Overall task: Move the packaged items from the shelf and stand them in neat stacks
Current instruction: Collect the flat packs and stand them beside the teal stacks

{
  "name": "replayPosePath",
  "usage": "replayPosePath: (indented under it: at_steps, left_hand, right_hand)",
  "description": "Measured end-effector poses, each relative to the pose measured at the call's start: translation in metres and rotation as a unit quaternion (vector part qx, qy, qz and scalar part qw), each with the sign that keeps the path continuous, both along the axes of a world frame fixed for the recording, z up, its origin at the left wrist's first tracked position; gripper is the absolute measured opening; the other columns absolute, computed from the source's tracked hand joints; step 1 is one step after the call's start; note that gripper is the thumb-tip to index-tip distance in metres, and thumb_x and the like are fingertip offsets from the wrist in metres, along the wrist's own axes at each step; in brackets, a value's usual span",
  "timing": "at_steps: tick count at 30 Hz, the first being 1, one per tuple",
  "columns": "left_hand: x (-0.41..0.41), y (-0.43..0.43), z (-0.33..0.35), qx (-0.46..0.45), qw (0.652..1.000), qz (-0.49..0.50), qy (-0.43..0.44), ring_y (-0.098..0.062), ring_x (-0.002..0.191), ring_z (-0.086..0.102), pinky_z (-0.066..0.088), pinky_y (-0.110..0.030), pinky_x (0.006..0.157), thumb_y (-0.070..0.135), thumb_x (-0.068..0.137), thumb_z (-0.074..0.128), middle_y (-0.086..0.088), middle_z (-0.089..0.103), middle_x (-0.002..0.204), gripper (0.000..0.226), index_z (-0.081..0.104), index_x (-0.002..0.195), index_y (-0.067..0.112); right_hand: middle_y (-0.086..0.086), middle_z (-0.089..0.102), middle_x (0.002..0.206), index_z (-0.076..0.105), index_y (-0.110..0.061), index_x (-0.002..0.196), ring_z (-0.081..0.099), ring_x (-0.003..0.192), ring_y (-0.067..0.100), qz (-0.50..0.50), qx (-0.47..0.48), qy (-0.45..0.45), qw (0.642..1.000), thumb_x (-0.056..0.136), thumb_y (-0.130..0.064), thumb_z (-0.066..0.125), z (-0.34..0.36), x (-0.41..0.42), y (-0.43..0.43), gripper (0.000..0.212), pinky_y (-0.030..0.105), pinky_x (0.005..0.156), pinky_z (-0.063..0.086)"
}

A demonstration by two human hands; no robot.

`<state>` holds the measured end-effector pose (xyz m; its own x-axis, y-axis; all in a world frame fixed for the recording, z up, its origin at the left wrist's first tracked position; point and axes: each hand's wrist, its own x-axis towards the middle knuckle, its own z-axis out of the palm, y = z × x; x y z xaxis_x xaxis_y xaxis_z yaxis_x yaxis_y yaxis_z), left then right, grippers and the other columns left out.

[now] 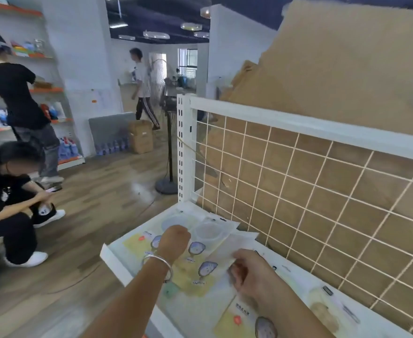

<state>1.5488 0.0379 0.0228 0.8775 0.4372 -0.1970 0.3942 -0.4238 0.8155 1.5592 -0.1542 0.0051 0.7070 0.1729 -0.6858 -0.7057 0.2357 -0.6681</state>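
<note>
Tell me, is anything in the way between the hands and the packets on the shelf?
Nothing visible. The left hand and right hand are at the packets lying flat on the shelf; the right hand seems to pinch one. The wire grid stands behind them, not between.

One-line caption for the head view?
Left hand with silver bracelet curled over flat yellow-card packets on white metal shelf; right hand pinches a clear plastic packet.

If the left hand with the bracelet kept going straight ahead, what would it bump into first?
Probably the flat packet lying just beyond the left hand on the shelf; depth is hard to judge.
</note>
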Motion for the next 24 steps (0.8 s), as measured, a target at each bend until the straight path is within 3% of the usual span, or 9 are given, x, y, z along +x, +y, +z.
replayPosePath:
  at_steps: [2,4,7,9,12,15,17,21,24]
  left_hand:
    - [0.008,0.005,0.0,0.0,0.999,-0.032,0.037,-0.009,0.079,0.056,0.044,-0.007,0.067,0.002,0.095,0.04,-0.009,0.064,0.101,0.033,0.058,0.12,-0.006]
    - [0.019,0.011,-0.006,0.118,0.981,-0.131,0.078,-0.029,0.11,0.057,0.043,-0.028,0.092,-0.002,0.096,0.033,-0.016,0.061,0.116,0.033,0.056,0.12,-0.005]
    - [0.034,0.018,-0.017,0.153,0.973,-0.137,0.103,-0.031,0.119,0.052,0.042,-0.027,0.089,0.014,0.096,0.041,-0.011,0.061,0.109,0.025,0.059,0.112,0.006]
    - [0.04,0.022,-0.021,0.197,0.966,-0.14,0.097,-0.026,0.122,0.05,0.038,-0.027,0.095,0.027,0.093,0.049,-0.008,0.057,0.123,0.034,0.054,0.121,0.009]
    - [0.052,0.02,-0.023,0.182,0.969,-0.136,0.099,-0.027,0.114,0.055,0.04,-0.031,0.095,0.034,0.09,0.053,-0.009,0.057,0.123,0.039,0.054,0.118,0.007]
    - [0.065,0.014,-0.022,0.155,0.971,-0.152,0.101,-0.023,0.079,0.06,0.045,-0.03,0.074,0.032,0.086,0.056,-0.007,0.065,0.088,0.024,0.057,0.079,0.01]
    - [0.072,0.011,-0.023,0.142,0.971,-0.16,0.109,-0.019,0.069,0.057,0.045,-0.029,0.074,0.035,0.084,0.059,-0.001,0.061,0.073,0.026,0.053,0.069,0.015]
    - [0.078,0.003,-0.026,0.273,0.929,-0.215,0.128,-0.025,0.108,0.059,0.045,-0.034,0.095,0.054,0.083,0.053,-0.005,0.065,0.113,0.05,0.061,0.111,0.014]
    - [0.081,-0.005,-0.026,0.31,0.915,-0.231,0.118,-0.025,0.113,0.055,0.043,-0.033,0.095,0.052,0.087,0.049,-0.007,0.062,0.117,0.05,0.058,0.115,0.011]
  right_hand:
    - [0.006,0.047,0.042,0.049,-0.009,0.062,0.036,0.044,0.019,0.023,-0.067,-0.053,0.996,0.085,-0.006,0.052,0.002,0.004,0.005,0.023,0.016,0.037,0.021]
    - [0.007,0.044,0.039,0.05,-0.008,0.063,0.032,0.042,0.018,0.044,-0.109,-0.092,0.989,0.087,-0.01,0.051,0.002,0.005,0.007,0.025,0.016,0.04,0.016]
    - [0.005,0.04,0.037,0.048,-0.009,0.063,0.03,0.032,0.015,0.046,-0.147,-0.108,0.982,0.088,-0.012,0.058,-0.002,0.007,0.009,0.027,0.015,0.042,0.015]
    - [0.004,0.038,0.038,0.046,-0.009,0.062,0.029,0.029,0.014,0.046,-0.182,-0.123,0.975,0.085,-0.013,0.063,-0.005,0.01,0.01,0.029,0.016,0.041,0.017]
    - [0.007,0.037,0.042,0.046,-0.006,0.063,0.029,0.029,0.015,0.028,-0.221,-0.144,0.964,0.081,-0.01,0.065,-0.006,0.016,0.007,0.027,0.019,0.042,0.02]
    - [0.009,0.044,0.051,0.052,-0.003,0.07,0.038,0.037,0.019,0.025,-0.248,-0.151,0.956,0.08,-0.008,0.065,-0.003,0.019,0.005,0.017,0.021,0.043,0.025]
    - [0.012,0.046,0.058,0.051,-0.003,0.076,0.039,0.04,0.02,0.035,-0.266,-0.148,0.952,0.079,-0.009,0.064,-0.004,0.019,0.004,0.014,0.021,0.042,0.026]
    - [0.011,0.05,0.059,0.051,-0.005,0.07,0.04,0.038,0.02,0.037,-0.279,-0.146,0.949,0.079,-0.008,0.064,0.0,0.018,-0.003,0.016,0.018,0.039,0.025]
    - [0.003,0.043,0.043,0.047,-0.01,0.056,0.036,0.033,0.018,0.024,-0.275,-0.143,0.95,0.08,-0.005,0.062,0.004,0.016,-0.008,0.029,0.018,0.038,0.023]
